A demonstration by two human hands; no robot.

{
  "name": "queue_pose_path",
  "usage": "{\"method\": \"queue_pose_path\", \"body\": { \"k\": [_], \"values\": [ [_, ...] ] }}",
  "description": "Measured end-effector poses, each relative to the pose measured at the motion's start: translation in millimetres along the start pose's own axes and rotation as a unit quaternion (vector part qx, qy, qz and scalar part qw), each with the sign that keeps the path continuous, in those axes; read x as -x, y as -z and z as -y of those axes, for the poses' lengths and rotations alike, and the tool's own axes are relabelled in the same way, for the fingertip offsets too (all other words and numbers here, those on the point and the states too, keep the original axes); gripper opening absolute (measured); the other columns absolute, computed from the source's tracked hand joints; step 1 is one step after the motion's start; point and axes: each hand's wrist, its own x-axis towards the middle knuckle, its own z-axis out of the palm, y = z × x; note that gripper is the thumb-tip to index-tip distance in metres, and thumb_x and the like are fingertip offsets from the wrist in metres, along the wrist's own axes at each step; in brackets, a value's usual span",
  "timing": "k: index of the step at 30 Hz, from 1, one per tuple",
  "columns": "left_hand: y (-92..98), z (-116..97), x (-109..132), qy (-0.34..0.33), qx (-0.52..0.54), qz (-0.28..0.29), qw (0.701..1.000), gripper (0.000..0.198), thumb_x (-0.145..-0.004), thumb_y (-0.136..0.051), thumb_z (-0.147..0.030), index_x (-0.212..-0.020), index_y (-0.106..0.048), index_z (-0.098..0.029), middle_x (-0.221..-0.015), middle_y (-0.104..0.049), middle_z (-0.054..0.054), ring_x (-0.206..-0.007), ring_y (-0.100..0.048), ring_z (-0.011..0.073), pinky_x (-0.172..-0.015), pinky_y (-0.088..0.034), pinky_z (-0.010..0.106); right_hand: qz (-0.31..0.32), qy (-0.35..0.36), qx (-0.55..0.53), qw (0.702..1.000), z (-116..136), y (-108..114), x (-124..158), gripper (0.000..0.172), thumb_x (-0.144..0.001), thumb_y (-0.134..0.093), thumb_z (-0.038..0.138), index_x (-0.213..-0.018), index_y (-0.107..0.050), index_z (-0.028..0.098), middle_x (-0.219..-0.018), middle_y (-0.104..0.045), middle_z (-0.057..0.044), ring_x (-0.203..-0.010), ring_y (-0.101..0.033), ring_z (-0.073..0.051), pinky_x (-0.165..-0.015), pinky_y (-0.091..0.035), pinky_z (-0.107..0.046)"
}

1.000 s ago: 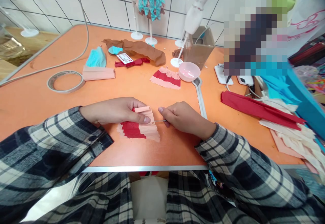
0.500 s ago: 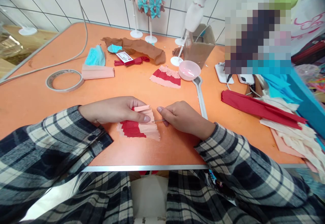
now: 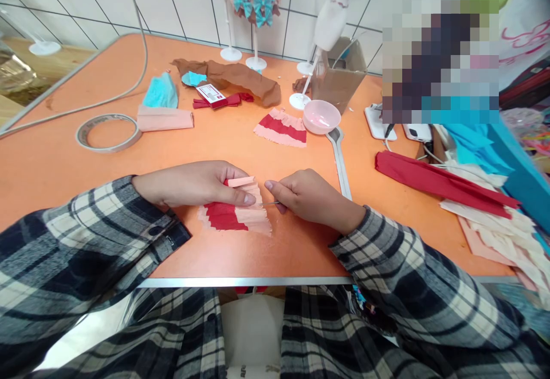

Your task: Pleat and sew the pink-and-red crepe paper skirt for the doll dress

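My left hand (image 3: 210,184) is closed on a pleated piece of pink and red crepe paper (image 3: 230,218), thumb on top, just above the table near its front edge. A folded pink edge sticks up behind the thumb. My right hand (image 3: 307,198) is closed in a pinch on a thin needle-like metal piece (image 3: 270,203) that points left to the paper's right edge. Whether its tip is in the paper I cannot tell. Beyond the hands lies a similar pink and red pleated piece (image 3: 281,128), beside a small pink bowl (image 3: 321,118).
A tape roll (image 3: 109,133) and folded pink paper (image 3: 165,119) lie left. Behind are brown crepe paper (image 3: 244,81), a small card box (image 3: 211,96) and white stands (image 3: 299,101). Grey scissors (image 3: 339,164) lie near my right hand, red paper (image 3: 442,181) further right. Another person is at the right.
Both hands keep almost the same pose and grip. The view has shifted very slightly; the objects on the table stay in place.
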Motion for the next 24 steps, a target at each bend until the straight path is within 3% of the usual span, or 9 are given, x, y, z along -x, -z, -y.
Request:
{"method": "queue_pose_path", "body": {
  "k": [11,24],
  "values": [
    [-3.3,-6.3,1.3,0.011,0.026,-0.007,1.0,0.027,-0.076,-0.077,-0.043,-0.072,-0.065,-0.019,-0.068,-0.058,-0.003,-0.058,-0.046,0.0111,-0.056,-0.037,0.023,0.002,-0.009,-0.009,1.0,1.3,2.8,0.9,0.059,-0.105,-0.042,0.037,-0.056,-0.066,0.015,-0.053,-0.058,0.0,-0.056,-0.048,-0.01,-0.065,-0.031,-0.028],
    [0.1,1.7,-1.0,-0.001,0.024,0.013,1.0,0.025,-0.079,-0.077,-0.043,-0.077,-0.069,-0.019,-0.072,-0.062,-0.003,-0.062,-0.049,0.0117,-0.059,-0.038,0.023,0.007,0.005,0.004,1.0,0.4,1.5,-0.6,0.058,-0.104,-0.044,0.038,-0.056,-0.067,0.015,-0.057,-0.061,-0.001,-0.057,-0.05,-0.01,-0.066,-0.031,-0.028]
  ]
}}
